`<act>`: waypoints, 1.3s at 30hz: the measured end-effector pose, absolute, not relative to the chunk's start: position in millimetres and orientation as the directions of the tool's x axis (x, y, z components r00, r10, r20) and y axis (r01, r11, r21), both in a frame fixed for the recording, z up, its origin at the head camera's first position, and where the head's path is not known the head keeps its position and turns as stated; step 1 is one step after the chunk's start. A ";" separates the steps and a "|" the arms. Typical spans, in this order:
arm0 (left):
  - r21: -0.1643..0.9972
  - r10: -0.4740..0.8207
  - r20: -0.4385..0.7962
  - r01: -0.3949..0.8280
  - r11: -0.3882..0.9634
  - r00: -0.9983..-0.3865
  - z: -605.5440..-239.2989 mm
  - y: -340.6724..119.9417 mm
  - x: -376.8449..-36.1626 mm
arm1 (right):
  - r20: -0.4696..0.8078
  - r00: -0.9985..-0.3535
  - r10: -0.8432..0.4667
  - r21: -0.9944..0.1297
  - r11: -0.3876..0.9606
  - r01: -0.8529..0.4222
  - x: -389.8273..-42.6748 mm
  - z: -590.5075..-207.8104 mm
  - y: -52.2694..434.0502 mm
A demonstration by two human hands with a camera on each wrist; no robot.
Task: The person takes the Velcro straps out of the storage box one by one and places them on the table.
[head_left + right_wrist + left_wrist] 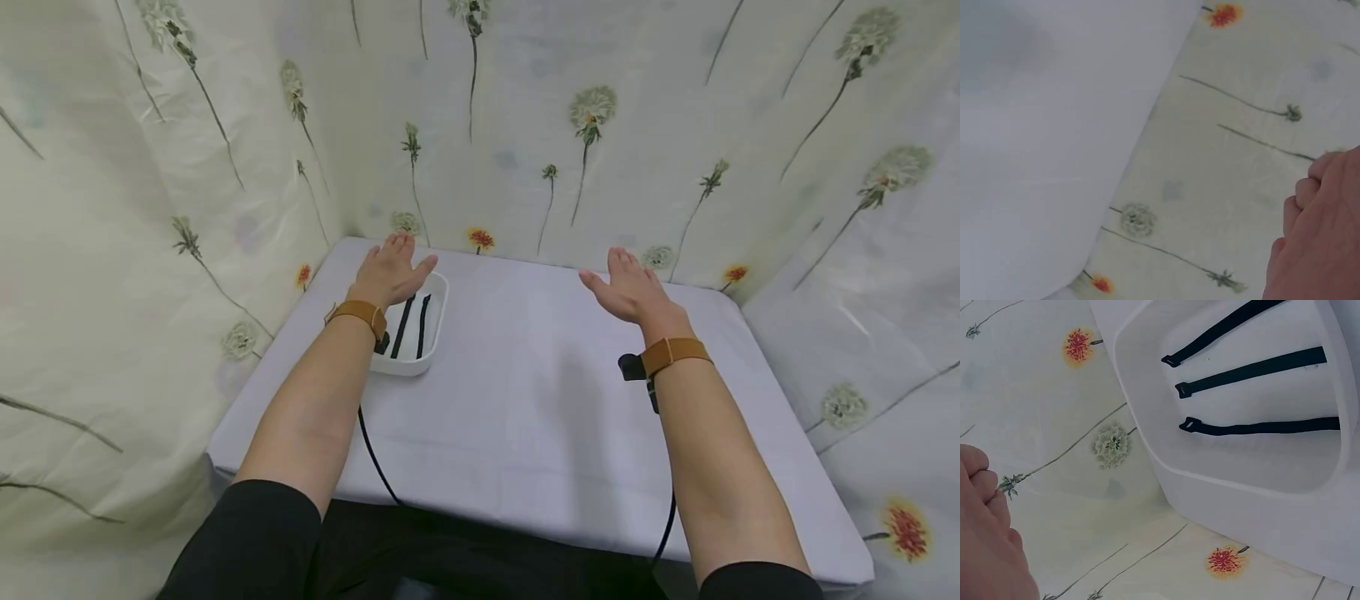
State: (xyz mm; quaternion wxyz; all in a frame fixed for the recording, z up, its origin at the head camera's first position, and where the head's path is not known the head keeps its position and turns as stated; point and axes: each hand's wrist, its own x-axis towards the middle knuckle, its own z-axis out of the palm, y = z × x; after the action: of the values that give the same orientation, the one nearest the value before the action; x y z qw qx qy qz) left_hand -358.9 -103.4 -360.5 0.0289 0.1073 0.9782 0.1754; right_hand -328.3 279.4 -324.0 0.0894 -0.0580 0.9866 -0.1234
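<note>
My left hand (388, 273) hovers over the far left of the table, fingers straight and thumb spread, holding nothing. Below it stands a white tray (411, 367), partly hidden by that hand and wrist. Inside lie three black hook-and-loop cable ties, side by side; the left wrist view shows an upper tie (1222, 330), a middle tie (1254, 373) and a lower tie (1260, 429), each with a slotted head. My right hand (628, 287) is raised above the right side of the table, fingers extended and thumb out, touching nothing.
A white cloth covers the table (502, 400). Flower-printed curtains (517, 150) enclose its back and sides. Each wrist wears a brown band, the right band (675, 354) carrying a small black device. Black cables (375, 458) run from the wrists toward the front edge.
</note>
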 end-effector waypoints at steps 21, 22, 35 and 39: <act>0.636 0.097 0.006 0.079 0.768 -0.995 -427.0 -153.8 -346.8 | -0.167 -0.976 -0.143 -0.251 0.963 -0.098 -336.1 -330.6 256.7; 0.640 0.082 0.017 0.073 0.764 -0.997 -431.7 -156.3 -346.2 | -0.167 -0.975 -0.144 -0.253 0.963 -0.099 -336.2 -330.4 255.7; 0.682 -0.057 -0.003 -0.044 0.730 -0.998 -477.1 -176.8 -340.2 | -0.157 -0.969 -0.189 -0.283 0.949 -0.139 -347.6 -336.4 231.4; 0.684 -0.086 0.002 -0.061 0.727 -0.996 -484.0 -178.3 -340.2 | -0.119 -0.975 -0.190 -0.311 0.939 -0.146 -351.5 -339.4 219.3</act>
State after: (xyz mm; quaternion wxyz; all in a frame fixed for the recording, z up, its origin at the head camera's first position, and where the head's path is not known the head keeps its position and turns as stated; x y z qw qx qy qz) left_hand -340.2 -178.3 -484.0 -0.0170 -0.0398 0.9290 0.3675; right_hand -351.5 219.3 -339.4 0.0736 -0.0856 0.9820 -0.1517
